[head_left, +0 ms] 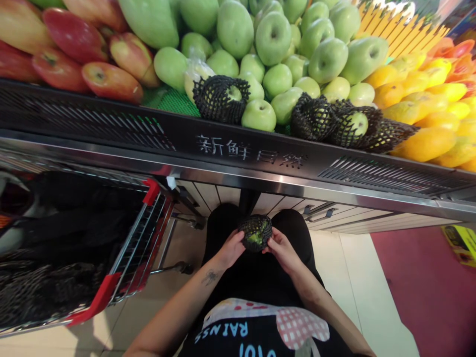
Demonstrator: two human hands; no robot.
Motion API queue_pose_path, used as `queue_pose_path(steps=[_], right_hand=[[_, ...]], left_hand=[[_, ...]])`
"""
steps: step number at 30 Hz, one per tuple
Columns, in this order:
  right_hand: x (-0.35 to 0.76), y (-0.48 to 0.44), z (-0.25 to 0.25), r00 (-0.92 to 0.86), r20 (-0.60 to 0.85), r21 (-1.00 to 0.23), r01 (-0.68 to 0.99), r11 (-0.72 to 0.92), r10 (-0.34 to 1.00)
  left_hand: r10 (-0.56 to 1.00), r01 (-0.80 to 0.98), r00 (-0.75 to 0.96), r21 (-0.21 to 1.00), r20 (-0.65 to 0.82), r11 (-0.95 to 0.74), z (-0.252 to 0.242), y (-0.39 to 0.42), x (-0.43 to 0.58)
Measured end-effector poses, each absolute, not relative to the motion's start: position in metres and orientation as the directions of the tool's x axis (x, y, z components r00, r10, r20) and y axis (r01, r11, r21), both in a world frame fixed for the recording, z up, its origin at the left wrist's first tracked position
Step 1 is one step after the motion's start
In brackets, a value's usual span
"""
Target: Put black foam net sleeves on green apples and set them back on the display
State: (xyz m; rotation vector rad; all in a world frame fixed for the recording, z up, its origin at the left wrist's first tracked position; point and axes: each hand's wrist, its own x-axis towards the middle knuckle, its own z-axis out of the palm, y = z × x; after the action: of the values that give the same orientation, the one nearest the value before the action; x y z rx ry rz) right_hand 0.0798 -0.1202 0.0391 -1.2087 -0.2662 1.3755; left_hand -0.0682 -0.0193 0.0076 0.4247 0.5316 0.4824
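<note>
A black printed shirt (230, 334) lies nearest, with both forearms reaching out from it over dark trousers (226, 285). Past the shirt, the left hand (231, 249) and the right hand (282, 251) pinch one netted green fruit (256, 233) between them, a thumb against either side. It is held in the air over the lap, short of the fruit stand's front edge. Green shows through a gap in its black mesh. The step in hand seems to be working the net about this fruit; whether it is going on or coming off is hard to tell at this size. The next move would likely call for one hand to steady the fruit while the other's fingers shift the mesh.

To the left stands a shopping trolley (98, 300) with black netting (48, 282) inside.

Beyond is the fruit stand (74, 121). Along its front edge sit a netted apple (223, 101) left of the middle and more netted fruit (353, 124) right of it, with a bare apple (259, 115) between. Behind these rise green apples (273, 39), flanked by red apples (111, 82) towards the left end and yellow fruit (427, 134) towards the right.
</note>
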Motion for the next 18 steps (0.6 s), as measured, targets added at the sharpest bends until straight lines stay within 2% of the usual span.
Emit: queue_pose_path(steps=[5,11,15,18], right_hand=[[0.085,-0.119,0.04,0.359,-0.457,-0.773,-0.613,-0.163,0.814],[0.092,-0.12,0.044,0.283,-0.483,-0.705,-0.687,-0.176,0.829],[0.086,-0.122,0.033,0.163,-0.52,-0.657,-0.703,-0.271,0.839],[0.081,-0.122,0.022,0.148,-0.509,-0.682,-0.67,-0.293,0.848]], left_hand=[[0.542,-0.251,0.765,0.614,-0.348,0.748,-0.002,-0.013,-0.079],[0.501,-0.319,0.787,0.456,-0.361,0.83,-0.025,-0.017,-0.083],[0.502,-0.344,0.796,0.43,-0.338,0.835,-0.03,-0.023,-0.08],[0.504,-0.352,0.805,0.432,-0.313,0.831,-0.026,-0.023,-0.08]])
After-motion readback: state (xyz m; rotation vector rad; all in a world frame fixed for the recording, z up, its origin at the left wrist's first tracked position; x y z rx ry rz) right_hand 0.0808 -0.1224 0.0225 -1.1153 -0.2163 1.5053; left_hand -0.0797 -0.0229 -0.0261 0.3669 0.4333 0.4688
